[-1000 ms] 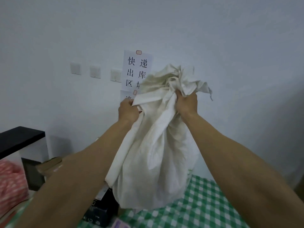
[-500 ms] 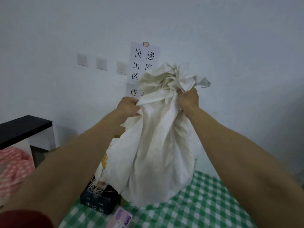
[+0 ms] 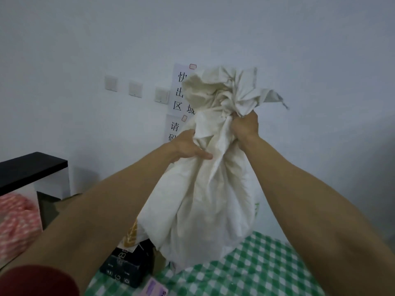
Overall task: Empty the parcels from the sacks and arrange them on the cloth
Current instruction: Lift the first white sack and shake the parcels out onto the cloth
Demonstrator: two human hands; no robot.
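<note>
Both hands gripped the white sack [image 3: 203, 199] near its bunched upper end: the right hand [image 3: 245, 129] was fisted round the gathered neck, and the left hand [image 3: 188, 144] clutched a fold just below and beside it. The sack hung upright over the green-checked cloth [image 3: 256, 270], though whether its bottom touched the cloth could not be told. At its lower left a black box [image 3: 126, 265] sat at the cloth's edge, with a gold-printed parcel [image 3: 130, 236] above it against the sack.
</note>
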